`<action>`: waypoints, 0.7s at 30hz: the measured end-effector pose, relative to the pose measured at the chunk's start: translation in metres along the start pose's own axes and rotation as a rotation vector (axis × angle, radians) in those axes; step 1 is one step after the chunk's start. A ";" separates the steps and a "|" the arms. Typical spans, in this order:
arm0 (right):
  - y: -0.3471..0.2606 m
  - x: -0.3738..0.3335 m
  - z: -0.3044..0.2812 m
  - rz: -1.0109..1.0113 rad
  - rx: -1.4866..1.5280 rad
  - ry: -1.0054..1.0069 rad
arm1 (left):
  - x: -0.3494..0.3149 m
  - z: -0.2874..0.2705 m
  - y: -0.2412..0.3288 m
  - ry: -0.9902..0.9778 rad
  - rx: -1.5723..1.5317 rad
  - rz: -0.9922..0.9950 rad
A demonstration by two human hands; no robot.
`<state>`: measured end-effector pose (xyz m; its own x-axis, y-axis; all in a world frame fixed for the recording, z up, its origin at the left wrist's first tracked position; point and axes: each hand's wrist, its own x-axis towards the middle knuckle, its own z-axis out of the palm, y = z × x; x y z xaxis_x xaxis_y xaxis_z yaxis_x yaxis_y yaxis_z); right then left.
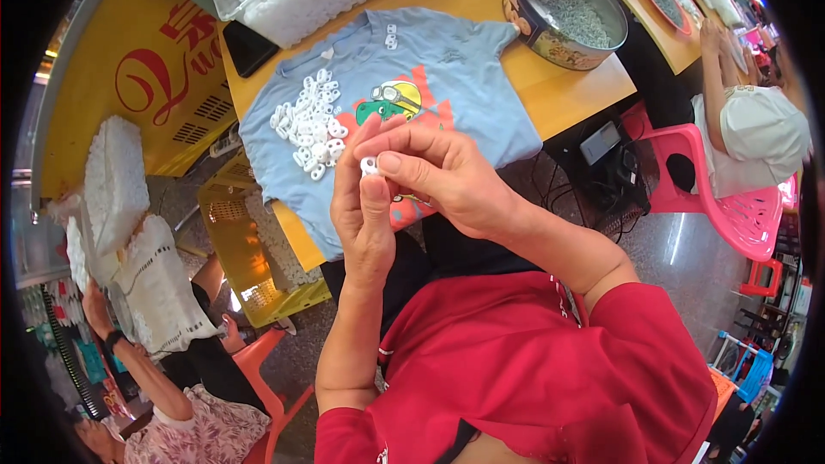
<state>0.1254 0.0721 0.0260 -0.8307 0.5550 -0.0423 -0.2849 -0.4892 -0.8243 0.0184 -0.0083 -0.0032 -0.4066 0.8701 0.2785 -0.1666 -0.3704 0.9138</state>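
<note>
My left hand (359, 232) and my right hand (464, 180) meet over the near edge of a light blue T-shirt (292, 112) laid on the table. Between their thumbs and fingertips they pinch a small white plastic piece with holes (369, 167). To the left of my fingers, a loose heap of similar white pieces (314, 125) lies on the shirt. A few more white pieces (391, 37) stand in a short row near the neckline. My hands partly cover the shirt's cartoon print (395, 99).
A clear bin (335, 0) full of white pieces stands at the back, beside a dark phone (247, 47). At the right corner is a round tin (563, 13) of small metal parts. A yellow crate (228, 249) and pink chair (705, 180) flank the table. Other people sit on both sides.
</note>
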 end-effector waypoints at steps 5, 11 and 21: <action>0.001 -0.002 -0.001 -0.035 0.007 -0.065 | 0.000 0.002 -0.006 -0.017 -0.116 0.000; 0.004 -0.006 0.001 -0.081 0.004 -0.069 | -0.002 -0.002 -0.010 -0.028 -0.131 0.058; 0.012 -0.008 0.004 -0.168 -0.118 -0.005 | -0.004 -0.002 -0.004 -0.040 -0.233 -0.013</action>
<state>0.1269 0.0586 0.0186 -0.7786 0.6189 0.1033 -0.3616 -0.3081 -0.8799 0.0192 -0.0112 -0.0085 -0.3676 0.8859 0.2830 -0.3766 -0.4200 0.8257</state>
